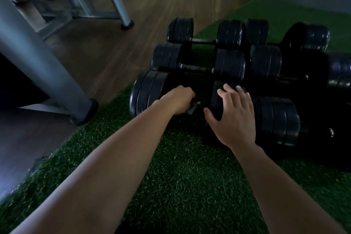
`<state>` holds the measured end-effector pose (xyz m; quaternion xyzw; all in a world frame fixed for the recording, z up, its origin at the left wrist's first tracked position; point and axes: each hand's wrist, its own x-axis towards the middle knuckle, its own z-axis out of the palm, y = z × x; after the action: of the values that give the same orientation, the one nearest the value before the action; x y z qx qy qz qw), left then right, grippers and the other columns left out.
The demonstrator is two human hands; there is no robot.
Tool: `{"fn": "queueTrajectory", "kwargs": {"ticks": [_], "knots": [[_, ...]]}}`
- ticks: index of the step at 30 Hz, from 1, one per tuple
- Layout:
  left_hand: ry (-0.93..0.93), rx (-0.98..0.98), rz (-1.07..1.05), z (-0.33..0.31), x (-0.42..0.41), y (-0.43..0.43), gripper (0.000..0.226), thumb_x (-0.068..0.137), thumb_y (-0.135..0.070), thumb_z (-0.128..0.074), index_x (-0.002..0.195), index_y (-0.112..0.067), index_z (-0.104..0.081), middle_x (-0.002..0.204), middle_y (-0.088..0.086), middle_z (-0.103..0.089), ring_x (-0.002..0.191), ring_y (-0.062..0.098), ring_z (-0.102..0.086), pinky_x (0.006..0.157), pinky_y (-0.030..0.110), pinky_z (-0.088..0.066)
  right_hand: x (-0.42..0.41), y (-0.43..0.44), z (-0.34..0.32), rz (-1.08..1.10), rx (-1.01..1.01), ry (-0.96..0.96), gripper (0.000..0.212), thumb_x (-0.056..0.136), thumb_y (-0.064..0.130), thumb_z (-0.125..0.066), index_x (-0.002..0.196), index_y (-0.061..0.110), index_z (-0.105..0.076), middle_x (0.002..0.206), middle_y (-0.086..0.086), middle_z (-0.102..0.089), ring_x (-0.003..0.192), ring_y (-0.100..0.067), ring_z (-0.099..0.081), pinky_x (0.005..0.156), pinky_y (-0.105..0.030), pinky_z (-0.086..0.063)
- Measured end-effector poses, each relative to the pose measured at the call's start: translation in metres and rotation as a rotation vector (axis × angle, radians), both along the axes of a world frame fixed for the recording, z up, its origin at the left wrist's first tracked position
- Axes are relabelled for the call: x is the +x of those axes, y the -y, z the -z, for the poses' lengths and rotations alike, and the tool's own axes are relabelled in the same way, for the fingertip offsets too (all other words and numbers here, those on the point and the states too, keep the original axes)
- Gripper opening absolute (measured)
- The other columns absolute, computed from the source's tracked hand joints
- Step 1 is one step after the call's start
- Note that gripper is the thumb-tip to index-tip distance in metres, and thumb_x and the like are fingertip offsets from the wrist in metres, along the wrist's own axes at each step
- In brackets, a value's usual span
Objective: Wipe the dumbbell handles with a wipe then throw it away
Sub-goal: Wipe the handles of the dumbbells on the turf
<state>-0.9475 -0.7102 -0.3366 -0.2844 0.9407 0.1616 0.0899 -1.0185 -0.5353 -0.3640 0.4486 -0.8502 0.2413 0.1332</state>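
- the left hand (178,99) is curled round the handle of the nearest dumbbell (148,94), with a pale scrap of the wipe (194,106) poking out under the knuckles. the handle itself is hidden by the fist and by shadow.
- the right hand (233,116) lies flat with spread fingers on the inner plate (215,99), holding nothing and seemingly steadying the weight.
- to wipe well, she or he should probably twist the wrapped wipe around the bar and slide it from plate to plate, while the right hand's pressure stops the dumbbell rolling on the turf (190,176).
- room along the bar is short, since the plates close in on both sides of the fist.
- the next dumbbell (197,67) lies just behind, and more (275,119) crowd the right, so the knuckles have little clearance forward.
- open turf lies towards the person, and wooden floor (106,57) and a machine leg (57,85) lie to the left.
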Motion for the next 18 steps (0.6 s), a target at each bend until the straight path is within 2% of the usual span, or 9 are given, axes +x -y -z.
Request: {"fn": "queueTrajectory", "kwargs": {"ticks": [4, 8, 10, 12, 15, 18], "knots": [[-0.012, -0.034, 0.059, -0.001, -0.003, -0.016, 0.021, 0.093, -0.012, -0.062, 0.113, -0.014, -0.067, 0.097, 0.01, -0.067, 0.077, 0.025, -0.063, 0.065, 0.034, -0.053, 0.0, 0.0, -0.001, -0.003, 0.002, 0.023, 0.062, 0.088, 0.052, -0.059, 0.136, 0.013, -0.05, 0.151, -0.006, -0.044, 0.147, -0.03, -0.027, 0.122, -0.048, -0.017], [-0.077, -0.158, 0.156, 0.012, 0.003, -0.024, 0.021, 0.094, -0.01, -0.055, 0.111, -0.011, -0.067, 0.105, 0.008, -0.069, 0.099, 0.028, -0.065, 0.085, 0.038, -0.055, -0.001, -0.001, 0.0, -0.013, -0.015, 0.03, 0.061, 0.089, 0.052, -0.058, 0.136, 0.013, -0.05, 0.15, -0.006, -0.044, 0.147, -0.031, -0.027, 0.122, -0.048, -0.017], [-0.156, -0.187, 0.091, 0.02, 0.015, -0.02, 0.021, 0.092, -0.006, -0.055, 0.11, -0.01, -0.066, 0.109, 0.008, -0.066, 0.11, 0.027, -0.055, 0.092, 0.037, -0.049, -0.001, -0.001, 0.002, -0.011, -0.02, 0.024, 0.061, 0.089, 0.052, -0.059, 0.135, 0.013, -0.05, 0.149, -0.007, -0.046, 0.146, -0.032, -0.029, 0.122, -0.048, -0.018], [-0.226, -0.223, -0.005, 0.026, 0.025, -0.021, 0.023, 0.093, -0.002, -0.052, 0.11, -0.009, -0.065, 0.111, 0.01, -0.063, 0.115, 0.028, -0.047, 0.093, 0.036, -0.046, 0.0, 0.0, 0.002, -0.007, -0.012, 0.015, 0.06, 0.089, 0.051, -0.059, 0.134, 0.013, -0.05, 0.149, -0.007, -0.046, 0.145, -0.033, -0.03, 0.121, -0.049, -0.019], [-0.325, -0.264, -0.2, 0.035, 0.032, -0.033, 0.027, 0.097, -0.001, -0.046, 0.117, -0.008, -0.062, 0.115, 0.011, -0.061, 0.12, 0.03, -0.045, 0.091, 0.036, -0.045, 0.0, 0.0, 0.0, -0.008, 0.003, 0.02, 0.061, 0.089, 0.052, -0.058, 0.135, 0.013, -0.05, 0.149, -0.008, -0.045, 0.145, -0.033, -0.03, 0.121, -0.049, -0.019], [-0.409, -0.163, -0.36, 0.043, 0.033, -0.045, 0.029, 0.097, -0.001, -0.047, 0.12, -0.01, -0.062, 0.121, 0.011, -0.059, 0.118, 0.03, -0.051, 0.092, 0.038, -0.047, 0.001, -0.001, -0.001, -0.01, 0.023, 0.024, 0.061, 0.09, 0.054, -0.055, 0.136, 0.014, -0.049, 0.151, -0.007, -0.044, 0.146, -0.033, -0.028, 0.122, -0.049, -0.018]]}}
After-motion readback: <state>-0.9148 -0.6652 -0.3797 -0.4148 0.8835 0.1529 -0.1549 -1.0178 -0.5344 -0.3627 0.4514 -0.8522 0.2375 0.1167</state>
